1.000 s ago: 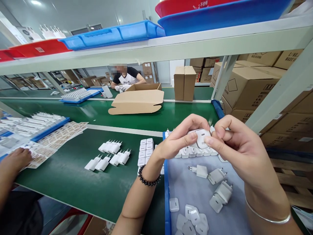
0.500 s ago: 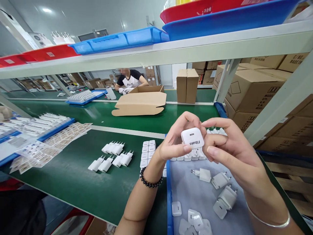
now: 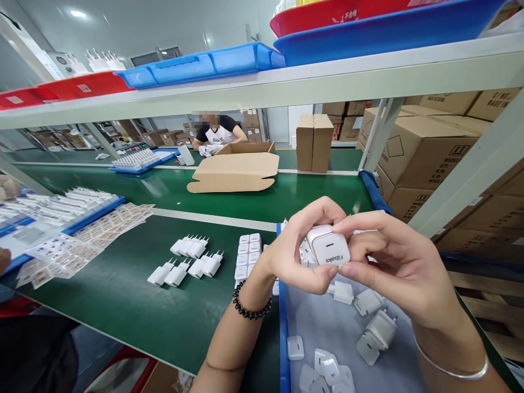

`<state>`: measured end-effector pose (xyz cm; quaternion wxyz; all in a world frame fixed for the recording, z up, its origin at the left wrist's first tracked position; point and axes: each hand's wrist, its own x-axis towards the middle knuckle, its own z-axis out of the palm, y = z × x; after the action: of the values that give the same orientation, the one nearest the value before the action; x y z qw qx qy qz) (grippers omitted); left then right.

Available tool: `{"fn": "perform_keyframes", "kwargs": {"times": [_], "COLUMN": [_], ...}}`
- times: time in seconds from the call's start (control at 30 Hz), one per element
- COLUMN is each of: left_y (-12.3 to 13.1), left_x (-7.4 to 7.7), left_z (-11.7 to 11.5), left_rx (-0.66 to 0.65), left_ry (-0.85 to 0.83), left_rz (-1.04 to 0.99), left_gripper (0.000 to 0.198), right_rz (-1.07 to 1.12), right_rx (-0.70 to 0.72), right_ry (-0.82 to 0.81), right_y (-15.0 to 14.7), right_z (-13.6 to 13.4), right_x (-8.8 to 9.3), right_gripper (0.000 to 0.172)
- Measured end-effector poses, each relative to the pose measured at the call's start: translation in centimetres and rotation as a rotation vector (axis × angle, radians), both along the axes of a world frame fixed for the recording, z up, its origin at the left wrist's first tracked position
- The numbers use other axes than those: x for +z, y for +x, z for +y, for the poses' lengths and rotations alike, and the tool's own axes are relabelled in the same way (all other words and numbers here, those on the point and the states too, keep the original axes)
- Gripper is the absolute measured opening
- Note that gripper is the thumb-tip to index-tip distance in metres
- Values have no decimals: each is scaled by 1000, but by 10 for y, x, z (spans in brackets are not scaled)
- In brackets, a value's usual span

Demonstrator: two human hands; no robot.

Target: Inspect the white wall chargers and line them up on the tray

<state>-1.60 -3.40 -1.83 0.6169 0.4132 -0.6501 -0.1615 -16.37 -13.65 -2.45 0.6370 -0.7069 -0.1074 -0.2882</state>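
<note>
A white charger [image 3: 329,245] with one port and dark lettering on its face is pinched between both hands above the tray. My left hand [image 3: 305,248] closes on its left side, thumb below and fingers above. On its right side, the thumb and fingers of my right hand [image 3: 388,251] grip it. Below, the blue-rimmed tray [image 3: 283,338] with a grey lining holds loose plug chargers [image 3: 380,330] and several small white caps [image 3: 329,368]. Left of the tray stand rows of white chargers [image 3: 249,248], partly behind my left forearm.
More plug chargers [image 3: 190,246] lie on the green table [image 3: 135,305]. Label sheets [image 3: 65,256] and a loaded blue tray [image 3: 94,218] are at left. An open carton [image 3: 235,172] sits beyond; a co-worker [image 3: 219,134] is behind it. A shelf beam [image 3: 245,90] crosses overhead.
Both hands have lowered slightly with the charger, which has moved right and down and turned to show its top side. A fingertip has appeared at the far left edge.
</note>
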Motion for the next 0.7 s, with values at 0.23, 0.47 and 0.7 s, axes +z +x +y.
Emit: {"fn": "perform_keyframes", "kwargs": {"times": [0.23, 0.47, 0.7], "left_y": [2, -2, 3], "left_x": [2, 4, -1], "left_z": [2, 5, -1], "left_rx": [-2, -26, -95], "left_ry": [4, 49, 27], "left_rz": [3, 14, 1], "left_gripper": [38, 32, 30], "right_rz": [5, -16, -49], "right_rx": [34, -3, 2], "right_ry": [57, -77, 13], "right_y": [2, 0, 6], "right_z": [5, -2, -7], "right_x": [1, -3, -3], "right_gripper": [33, 41, 39]}}
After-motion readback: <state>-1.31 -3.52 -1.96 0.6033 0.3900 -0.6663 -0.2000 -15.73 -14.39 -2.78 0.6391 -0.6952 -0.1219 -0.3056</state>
